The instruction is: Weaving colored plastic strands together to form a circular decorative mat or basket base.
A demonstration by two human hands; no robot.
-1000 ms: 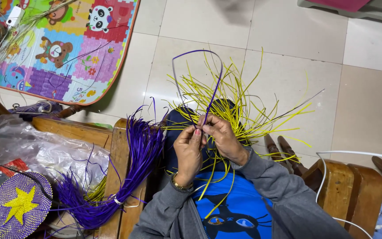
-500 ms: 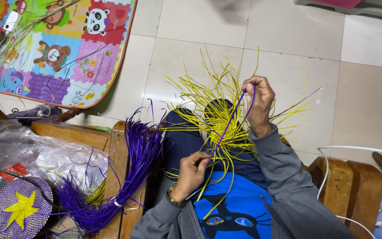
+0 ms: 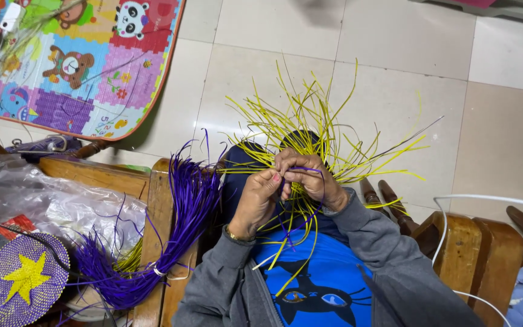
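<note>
Scanning from the left, we see a clear plastic bag [image 3: 49,203] whose contents we cannot make out, then a tied bundle of purple strips [image 3: 171,236]. Our left hand [image 3: 258,200] and right hand [image 3: 310,178] meet, pinching a purple strand [image 3: 304,171] amid yellow strips [image 3: 310,130] on our lap; loose yellow ends could tangle or slip out.

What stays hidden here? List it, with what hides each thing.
Head view only:
- Centre of the yellow strip weave: covered by the left hand and right hand.
- Where the purple strand enters the weave: behind the fingers.
- Purple strip bundle: its lower end merges into clutter.
- Round purple mat with yellow star: cut by the frame's left edge.
</note>
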